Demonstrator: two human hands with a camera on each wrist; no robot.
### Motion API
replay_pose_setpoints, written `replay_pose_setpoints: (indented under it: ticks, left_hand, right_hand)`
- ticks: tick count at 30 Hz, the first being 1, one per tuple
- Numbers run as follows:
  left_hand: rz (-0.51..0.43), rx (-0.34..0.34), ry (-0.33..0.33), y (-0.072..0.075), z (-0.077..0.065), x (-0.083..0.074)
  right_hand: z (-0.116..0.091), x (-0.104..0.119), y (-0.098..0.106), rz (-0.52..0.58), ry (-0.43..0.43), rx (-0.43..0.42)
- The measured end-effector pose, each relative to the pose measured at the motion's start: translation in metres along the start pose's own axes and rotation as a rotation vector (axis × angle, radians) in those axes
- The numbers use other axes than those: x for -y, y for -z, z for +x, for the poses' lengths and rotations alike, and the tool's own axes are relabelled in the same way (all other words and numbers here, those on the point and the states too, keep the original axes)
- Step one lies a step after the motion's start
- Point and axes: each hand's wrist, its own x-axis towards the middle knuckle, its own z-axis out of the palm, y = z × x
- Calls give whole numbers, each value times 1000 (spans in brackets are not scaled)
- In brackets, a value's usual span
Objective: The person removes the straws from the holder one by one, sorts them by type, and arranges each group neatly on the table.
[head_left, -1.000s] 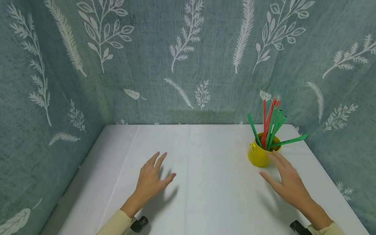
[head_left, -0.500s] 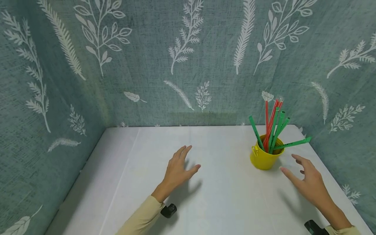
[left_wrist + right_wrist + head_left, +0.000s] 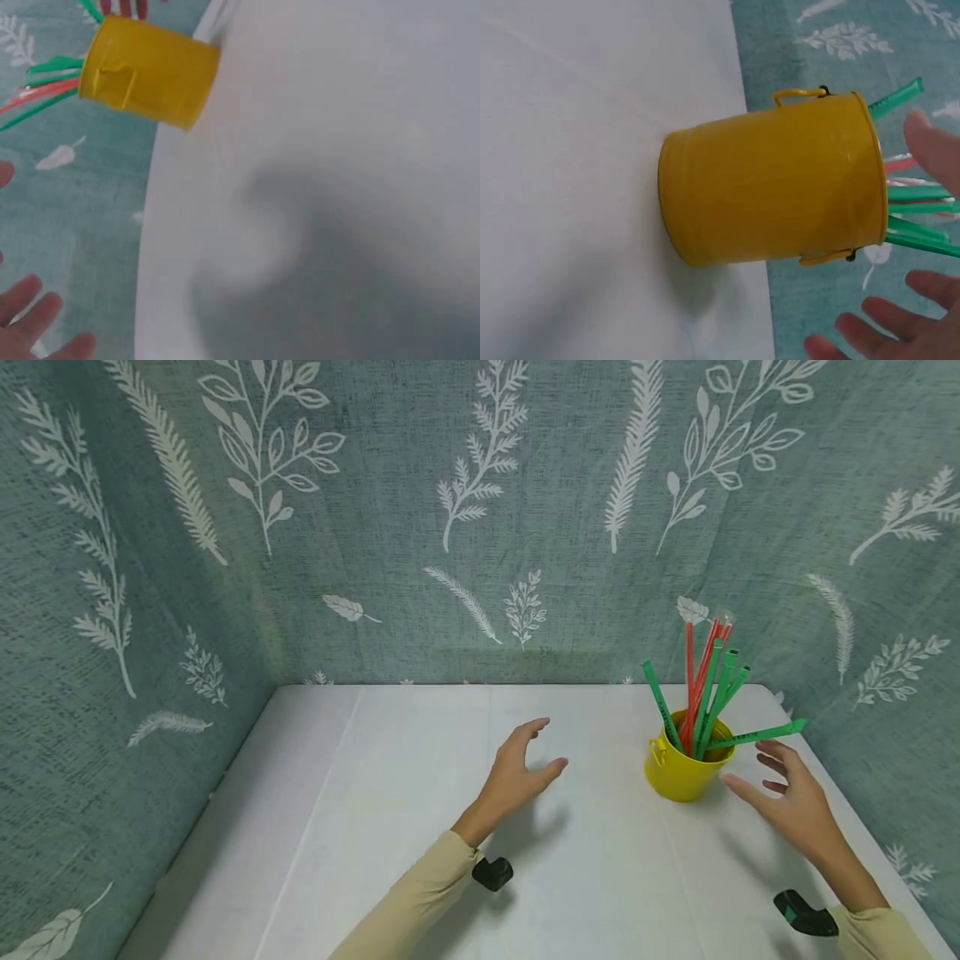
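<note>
A small yellow metal bucket (image 3: 681, 774) stands upright at the right of the white table. Several thin green sticks (image 3: 708, 702) and red sticks (image 3: 690, 664), like straws, lean in it. One green stick juts far out to the right. My left hand (image 3: 516, 777) hovers left of the bucket, fingers spread and a little bent, holding nothing. To the bucket's right hovers my right hand (image 3: 798, 802), thumb near the bucket wall and fingers loosely bent. The right wrist view has the bucket (image 3: 772, 184) large, with thumb and fingers on either side of the sticks, apparently not gripping.
A white cloth covers the table (image 3: 405, 760). Grey-green curtains (image 3: 375, 527) with white leaf prints hang behind it and along both sides. The bucket's small handle (image 3: 799, 95) lies against its side. A black wrist camera (image 3: 492, 874) sits on the left sleeve.
My left hand has moved right across the table, toward the bucket. The right hand has shifted from the bucket's front to its right side. The bucket has stayed in place on the table.
</note>
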Motion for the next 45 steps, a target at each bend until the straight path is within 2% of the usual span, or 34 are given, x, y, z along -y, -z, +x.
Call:
replay_pose_setpoints:
  ticks: [6,8,12,16,22,26,31,35,39,42,45]
  left_hand:
    - [-103,10,-33,-20,19,-12]
    - [-121,12,-27,-26,25,-16]
    - [-146,18,-3,-36,37,-25]
    - [-186,40,20,-46,46,-34]
    - [-274,57,56,-61,57,-42]
    - [-342,30,74,-71,65,-44]
    - [-419,-3,78,-83,76,-50]
    - [-428,0,88,-91,84,-57]
    - [-419,13,85,-97,90,-66]
    - [-398,-14,58,-103,93,-70]
    - [-379,-56,14,-109,94,-73]
  right_hand:
    - [26,-35,-15,46,34,41]
    - [31,-26,-16,82,34,65]
    - [36,-10,-18,71,6,71]
    - [40,6,-17,131,-7,100]
    - [43,8,-21,131,-8,101]
    - [45,-3,-28,148,4,64]
    - [53,-35,-40,157,3,28]
    - [52,-36,-42,159,-23,17]
    - [44,-16,-36,211,-25,23]
    - [41,-7,-32,214,-16,36]
    - [44,-17,-35,191,-24,22]
